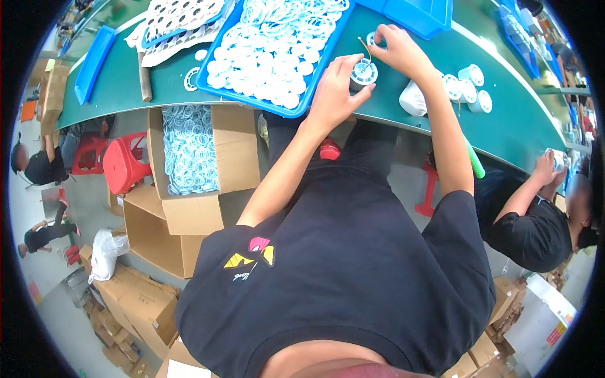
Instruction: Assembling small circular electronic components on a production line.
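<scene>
My left hand (335, 93) is closed around a white round spool-like part (363, 73) with a slotted top, at the near edge of the green table. A thin yellowish-brown wire (365, 47) rises from that part toward my right hand (401, 51). The right fingers are bent in a pinch on a small white ring (376, 41), partly covered by them. Left of my hands, a blue tray (310, 103) bears many white discs (271, 69) and, farther back, pale rings (296, 16).
White spools (468, 91) and a white cup-shaped part (413, 99) stand right on the table (517, 116). Blue bins (419, 16) lie at the back. An open carton (236, 151) of pale rings sits below left. A co-worker's hand (543, 167) is at far right.
</scene>
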The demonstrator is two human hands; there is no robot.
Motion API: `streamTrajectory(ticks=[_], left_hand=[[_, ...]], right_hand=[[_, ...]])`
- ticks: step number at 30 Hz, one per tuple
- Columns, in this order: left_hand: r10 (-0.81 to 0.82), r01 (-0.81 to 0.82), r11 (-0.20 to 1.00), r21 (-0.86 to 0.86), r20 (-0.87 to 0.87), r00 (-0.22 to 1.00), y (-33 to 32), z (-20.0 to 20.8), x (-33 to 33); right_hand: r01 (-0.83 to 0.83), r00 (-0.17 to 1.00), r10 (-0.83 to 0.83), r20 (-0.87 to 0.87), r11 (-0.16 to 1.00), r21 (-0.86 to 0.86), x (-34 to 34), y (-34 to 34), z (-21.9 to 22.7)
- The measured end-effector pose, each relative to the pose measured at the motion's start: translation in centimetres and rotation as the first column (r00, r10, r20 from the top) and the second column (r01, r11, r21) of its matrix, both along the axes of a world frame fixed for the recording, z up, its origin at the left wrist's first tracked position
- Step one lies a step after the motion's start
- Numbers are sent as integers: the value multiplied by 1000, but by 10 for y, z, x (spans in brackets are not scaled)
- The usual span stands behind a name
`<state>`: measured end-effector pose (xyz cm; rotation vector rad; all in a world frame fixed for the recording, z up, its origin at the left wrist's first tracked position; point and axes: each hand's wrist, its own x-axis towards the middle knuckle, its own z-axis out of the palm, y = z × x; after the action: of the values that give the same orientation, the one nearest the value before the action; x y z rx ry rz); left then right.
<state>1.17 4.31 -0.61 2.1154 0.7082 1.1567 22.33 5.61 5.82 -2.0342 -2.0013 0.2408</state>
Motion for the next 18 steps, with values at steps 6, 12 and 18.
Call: streamTrajectory(ticks=[6,12,18], left_hand=[[-24,23,999,-30,-5,1000,0,-15,-2],[37,-36,999,12,-47,998,1,-13,-3],[65,-60,992,108,-49,997,-1,-15,4]], right_hand=[[-235,941,310,-134,887,398,-93,5,-5],[-490,865,501,1,844,217,-178,16,-23],[-327,945,325,46,917,227,-163,1,-34]])
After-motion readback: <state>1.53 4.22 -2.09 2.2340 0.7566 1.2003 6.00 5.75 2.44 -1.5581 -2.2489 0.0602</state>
